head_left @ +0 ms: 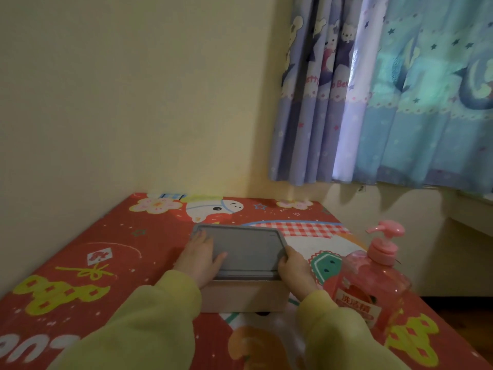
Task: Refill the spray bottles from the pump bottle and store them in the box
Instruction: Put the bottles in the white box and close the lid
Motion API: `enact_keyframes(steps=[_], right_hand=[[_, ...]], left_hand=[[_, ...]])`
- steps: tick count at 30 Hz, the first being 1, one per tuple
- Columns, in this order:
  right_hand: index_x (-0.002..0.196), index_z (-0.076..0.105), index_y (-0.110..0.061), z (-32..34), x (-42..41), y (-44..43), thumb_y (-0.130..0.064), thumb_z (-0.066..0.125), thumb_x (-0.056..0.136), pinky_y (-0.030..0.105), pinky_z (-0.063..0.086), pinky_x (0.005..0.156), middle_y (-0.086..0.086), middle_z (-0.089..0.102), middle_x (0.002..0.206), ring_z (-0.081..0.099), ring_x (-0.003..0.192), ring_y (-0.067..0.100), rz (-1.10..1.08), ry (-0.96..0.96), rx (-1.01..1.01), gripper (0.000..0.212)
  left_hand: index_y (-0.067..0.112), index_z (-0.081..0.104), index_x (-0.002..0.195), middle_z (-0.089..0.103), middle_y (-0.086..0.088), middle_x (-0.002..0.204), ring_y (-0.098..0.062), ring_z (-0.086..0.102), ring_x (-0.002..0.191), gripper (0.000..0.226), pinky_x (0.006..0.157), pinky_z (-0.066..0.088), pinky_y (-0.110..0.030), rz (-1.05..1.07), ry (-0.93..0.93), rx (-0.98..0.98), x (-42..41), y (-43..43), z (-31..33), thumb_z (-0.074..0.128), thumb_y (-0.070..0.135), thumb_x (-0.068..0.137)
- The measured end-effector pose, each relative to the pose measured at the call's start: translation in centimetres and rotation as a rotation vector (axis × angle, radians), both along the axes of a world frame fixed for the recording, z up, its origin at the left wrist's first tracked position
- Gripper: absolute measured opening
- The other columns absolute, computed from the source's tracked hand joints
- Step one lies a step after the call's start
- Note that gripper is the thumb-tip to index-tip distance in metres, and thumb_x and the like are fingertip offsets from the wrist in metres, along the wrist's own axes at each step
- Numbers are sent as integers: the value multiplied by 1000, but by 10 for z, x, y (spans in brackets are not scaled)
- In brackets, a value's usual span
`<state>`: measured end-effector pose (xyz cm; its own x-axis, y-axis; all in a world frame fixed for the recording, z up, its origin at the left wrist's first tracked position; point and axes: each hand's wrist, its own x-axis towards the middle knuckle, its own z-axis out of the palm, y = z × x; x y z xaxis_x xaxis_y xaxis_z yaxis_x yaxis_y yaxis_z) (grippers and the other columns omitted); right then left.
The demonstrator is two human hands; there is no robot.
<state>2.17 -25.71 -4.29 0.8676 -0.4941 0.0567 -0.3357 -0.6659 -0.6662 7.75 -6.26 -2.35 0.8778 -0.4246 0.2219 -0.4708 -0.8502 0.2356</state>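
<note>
Just resting left hand (pixel 201 259) flat on the grey lid (pixel 248 249) and gripping its edge with right hand (pixel 294 268), next to pump bottle (pixel 373 284).

Pump bottle (pixel 373 284): translucent pink plastic, glossy. Box lid (pixel 248 249): grey plastic, matt, smooth. Box (pixel 240 295): pale, matt sides. Table cover (pixel 80 263) & curtain (pixel 373 102): printed cloth, matt.

The pale box (pixel 244 295), grey lid (pixel 248 249) on, sits under the left hand (pixel 200 260). The pink pump bottle (pixel 373 284) stands upright beside the right hand (pixel 294 271).
</note>
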Motion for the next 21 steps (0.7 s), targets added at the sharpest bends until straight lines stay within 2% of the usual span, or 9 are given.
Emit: enact_keyframes(steps=[3,5,8,11,15,18,19,21], right_hand=[[115,50,-12,1,1,-1,-17,35,94,42,50,87,13,58,111,57,99,29,8,17,-23,26],[115,50,-12,2,2,-2,-18,36,94,44,51,88,12,59,110,58,97,28,8,23,-38,26],[114,50,-10,0,5,-5,-16,35,95,40,51,82,13,59,109,57,93,27,18,13,-67,24],[114,50,-9,-1,6,-9,-15,35,96,32,44,74,13,58,111,53,89,25,39,17,-102,24],[117,51,-6,10,10,-7,-19,39,95,42,45,93,14,53,120,52,109,31,52,72,-316,28],[119,52,-5,18,18,19,-18,42,95,37,40,98,13,53,125,48,116,30,190,-151,-378,29],[119,53,-5,19,23,32,-17,42,95,36,39,99,13,53,127,47,118,30,259,-168,-383,29],[119,53,-6,15,36,56,-17,39,96,40,35,104,13,51,130,45,123,30,360,-78,-390,29]], left_hand=[[9,14,147,10,-14,156,-25,6,145,67,119,7,-38,-31,76,234,11,-8,2,23,52,95],[12,12,147,6,-15,157,-25,4,146,69,119,7,-40,-31,152,293,17,-9,3,20,55,94],[12,16,146,10,-18,156,-27,11,144,68,116,16,-38,-41,168,312,16,-11,5,22,55,94],[12,25,143,20,-18,152,-30,23,140,66,111,25,-36,-43,156,308,15,-11,6,25,55,94],[13,35,138,30,-15,148,-29,36,133,65,104,34,-36,-44,132,318,17,-7,6,26,58,92],[16,41,134,40,-11,141,-28,44,126,59,96,39,-36,-38,77,328,16,-5,5,25,56,93],[17,42,133,41,-9,139,-28,45,124,55,95,39,-36,-37,60,321,16,-4,5,25,53,94],[18,43,132,43,-8,137,-29,47,122,48,92,41,-37,-45,22,306,17,-2,4,26,46,96]])
